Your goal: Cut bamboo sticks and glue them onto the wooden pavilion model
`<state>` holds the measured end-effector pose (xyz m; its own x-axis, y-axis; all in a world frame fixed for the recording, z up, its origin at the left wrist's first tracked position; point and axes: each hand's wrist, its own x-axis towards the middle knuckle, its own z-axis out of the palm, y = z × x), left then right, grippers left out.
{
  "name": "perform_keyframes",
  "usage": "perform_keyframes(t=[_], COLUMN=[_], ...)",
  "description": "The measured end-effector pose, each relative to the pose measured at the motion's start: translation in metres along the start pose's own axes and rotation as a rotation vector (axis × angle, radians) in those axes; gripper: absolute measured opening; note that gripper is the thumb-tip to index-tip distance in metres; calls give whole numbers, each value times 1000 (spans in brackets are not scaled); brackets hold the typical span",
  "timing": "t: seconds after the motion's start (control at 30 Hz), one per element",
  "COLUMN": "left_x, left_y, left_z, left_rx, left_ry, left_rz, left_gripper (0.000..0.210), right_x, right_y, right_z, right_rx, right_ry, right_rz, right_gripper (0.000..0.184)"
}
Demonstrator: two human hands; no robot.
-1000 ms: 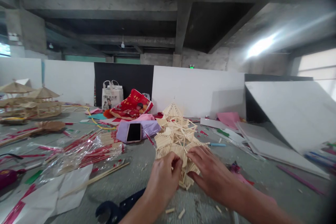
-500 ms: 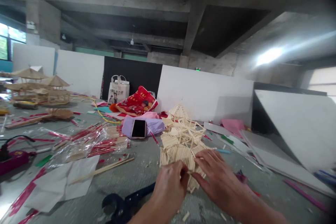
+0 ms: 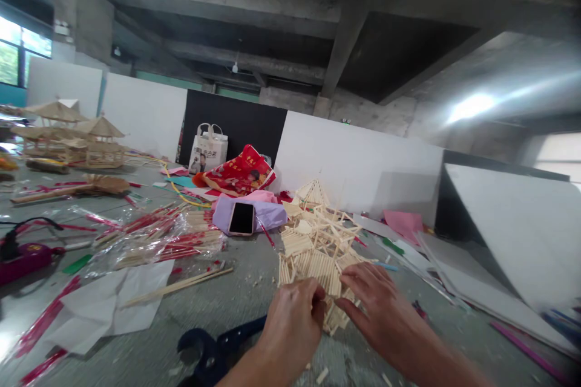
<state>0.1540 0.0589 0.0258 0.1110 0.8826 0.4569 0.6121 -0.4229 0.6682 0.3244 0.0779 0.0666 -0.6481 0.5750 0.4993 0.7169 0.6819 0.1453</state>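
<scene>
Head: R hand (image 3: 380, 307) half-open on model (image 3: 316, 263)

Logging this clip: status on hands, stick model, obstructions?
Left hand curled, grip hidden. Right hand open. Both at near end of stick model. Dark blue tool near left hand.

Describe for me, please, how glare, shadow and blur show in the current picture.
In the head view, the bright light at upper right flares into a streak; a darker, shadow-like patch lies on the white panel behind; blue items at the right edge look smeared, while the model's individual sticks can be made out.
</scene>
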Motion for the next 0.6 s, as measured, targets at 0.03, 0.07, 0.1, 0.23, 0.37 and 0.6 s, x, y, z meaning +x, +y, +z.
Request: perform_keyframes(t=[0.03, 0.07, 0.1, 0.23, 0.37, 0.6], left_x=[0, 0, 0, -1, -3, -5], left_y=[0, -1, -1, -1, -2, 1], left_z=[0, 0, 0, 0, 1, -2], left_rx=[-1, -4, -9, -30, -33, -6], left_ry=[0, 2, 3, 11, 16, 9], left_rz=[-1, -1, 1, 23, 47, 8], left_gripper=[13, 14, 14, 16, 16, 15], right_x=[-1, -3, -5, -12, -13, -29], right_y=[1, 3, 5, 11, 10, 2], right_z=[0, 0, 0, 2, 0, -4], right_rx=[-4, -7, -13, -54, -61, -28], right_ry=[-1, 0, 2, 17, 39, 84], right_rz=[-5, -14, -24, -59, -73, 114], right_gripper=[17, 19, 22, 35, 27, 16])
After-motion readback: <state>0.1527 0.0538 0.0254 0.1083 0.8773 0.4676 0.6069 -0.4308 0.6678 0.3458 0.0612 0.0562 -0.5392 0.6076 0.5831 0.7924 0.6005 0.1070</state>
